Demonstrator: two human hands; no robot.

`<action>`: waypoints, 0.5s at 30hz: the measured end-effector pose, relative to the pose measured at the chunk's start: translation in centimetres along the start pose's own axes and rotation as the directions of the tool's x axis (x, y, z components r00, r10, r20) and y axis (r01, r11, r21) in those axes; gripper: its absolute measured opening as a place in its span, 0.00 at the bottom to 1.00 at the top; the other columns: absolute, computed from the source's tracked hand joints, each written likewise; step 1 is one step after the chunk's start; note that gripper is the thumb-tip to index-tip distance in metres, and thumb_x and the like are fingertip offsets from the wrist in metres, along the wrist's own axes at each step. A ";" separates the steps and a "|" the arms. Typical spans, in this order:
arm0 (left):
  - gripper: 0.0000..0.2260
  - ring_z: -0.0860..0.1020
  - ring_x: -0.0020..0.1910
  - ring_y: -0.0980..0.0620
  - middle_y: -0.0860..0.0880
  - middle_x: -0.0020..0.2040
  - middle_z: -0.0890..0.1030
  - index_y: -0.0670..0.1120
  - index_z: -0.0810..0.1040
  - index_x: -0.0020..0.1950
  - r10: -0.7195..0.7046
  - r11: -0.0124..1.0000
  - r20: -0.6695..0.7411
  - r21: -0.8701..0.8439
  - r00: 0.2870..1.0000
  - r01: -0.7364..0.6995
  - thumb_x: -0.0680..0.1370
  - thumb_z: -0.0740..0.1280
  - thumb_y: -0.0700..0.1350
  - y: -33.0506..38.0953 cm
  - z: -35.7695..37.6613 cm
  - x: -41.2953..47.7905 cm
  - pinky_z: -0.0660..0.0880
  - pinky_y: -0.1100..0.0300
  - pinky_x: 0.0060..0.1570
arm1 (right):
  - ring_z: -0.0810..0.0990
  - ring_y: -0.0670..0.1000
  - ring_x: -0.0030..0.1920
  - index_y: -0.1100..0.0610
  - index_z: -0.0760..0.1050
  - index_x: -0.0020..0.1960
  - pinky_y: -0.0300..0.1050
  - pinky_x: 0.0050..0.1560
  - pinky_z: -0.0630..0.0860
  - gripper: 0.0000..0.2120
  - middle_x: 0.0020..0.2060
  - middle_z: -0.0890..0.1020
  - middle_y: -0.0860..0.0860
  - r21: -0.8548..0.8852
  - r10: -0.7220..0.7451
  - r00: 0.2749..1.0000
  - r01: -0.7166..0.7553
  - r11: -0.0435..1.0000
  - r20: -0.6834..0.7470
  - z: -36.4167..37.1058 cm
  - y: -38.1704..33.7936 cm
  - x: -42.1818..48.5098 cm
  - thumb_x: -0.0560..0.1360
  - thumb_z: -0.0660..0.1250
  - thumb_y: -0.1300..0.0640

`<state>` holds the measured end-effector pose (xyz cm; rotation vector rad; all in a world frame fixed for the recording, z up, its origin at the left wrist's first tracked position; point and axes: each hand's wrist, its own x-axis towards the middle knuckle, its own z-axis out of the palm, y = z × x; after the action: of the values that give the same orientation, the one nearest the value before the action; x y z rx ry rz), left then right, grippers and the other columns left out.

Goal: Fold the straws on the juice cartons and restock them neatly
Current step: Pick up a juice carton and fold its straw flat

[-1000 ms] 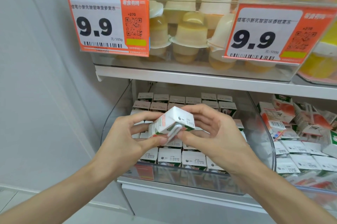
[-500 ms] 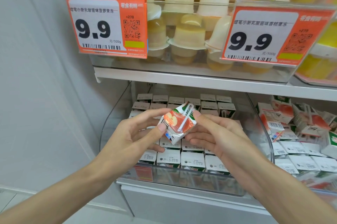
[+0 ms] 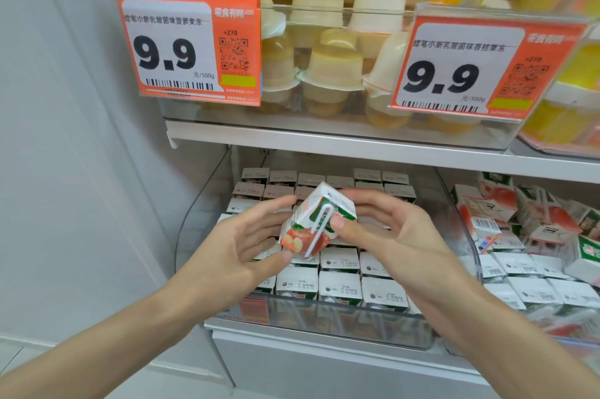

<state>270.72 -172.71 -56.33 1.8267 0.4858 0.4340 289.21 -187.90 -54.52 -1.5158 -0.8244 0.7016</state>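
A small juice carton [image 3: 316, 218] with an apple picture is held tilted above the clear bin [image 3: 324, 317] of cartons. A white straw [image 3: 319, 229] lies along its front face, bent over near the top. My left hand [image 3: 240, 246] holds the carton's lower left corner between thumb and fingertips. My right hand [image 3: 389, 233] grips the carton's right side, thumb pressing on the front next to the straw. Rows of upright cartons [image 3: 341, 285] fill the bin beneath.
A second clear bin [image 3: 535, 268] on the right holds loosely piled cartons. The shelf above [image 3: 357, 148] carries jelly cups [image 3: 331, 67] and two orange price tags [image 3: 191, 48]. A white wall stands to the left.
The carton was turned from showing its white end to showing its apple front with the straw. It has tilted further, and my right thumb has come onto the front face.
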 end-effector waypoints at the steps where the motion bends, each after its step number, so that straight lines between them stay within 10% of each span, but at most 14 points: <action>1: 0.30 0.77 0.71 0.62 0.60 0.69 0.82 0.59 0.73 0.76 0.006 0.999 -0.006 0.046 1.000 -0.005 0.79 0.74 0.35 -0.2 0.0 0.1 0.71 0.61 0.75 | 0.87 0.40 0.53 0.45 0.84 0.59 0.31 0.51 0.80 0.15 0.52 0.88 0.40 -0.033 -0.027 1.000 0.027 0.999 0.000 -0.1 0.1 0.1 0.75 0.80 0.55; 7: 0.25 0.80 0.62 0.63 0.63 0.58 0.83 0.65 0.77 0.68 0.132 0.941 -0.018 0.316 0.991 -0.120 0.75 0.79 0.49 -0.1 1.6 1.2 0.75 0.68 0.63 | 0.87 0.39 0.54 0.43 0.81 0.59 0.37 0.56 0.83 0.15 0.51 0.89 0.40 -0.323 -0.151 0.986 0.120 0.939 -0.073 -3.8 -0.8 0.4 0.75 0.80 0.55; 15: 0.14 0.81 0.54 0.54 0.59 0.51 0.83 0.63 0.84 0.52 0.205 0.872 0.240 0.395 0.949 -0.288 0.70 0.76 0.67 -1.2 2.9 0.9 0.76 0.65 0.53 | 0.81 0.63 0.54 0.53 0.76 0.68 0.51 0.50 0.78 0.16 0.57 0.83 0.55 -0.841 -0.228 0.949 -0.062 0.538 -0.216 -9.8 -1.0 2.8 0.82 0.72 0.51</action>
<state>272.87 -174.27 -58.25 2.3468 0.2201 0.3354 298.70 -191.13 -52.39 -2.3651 -1.0562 -0.0982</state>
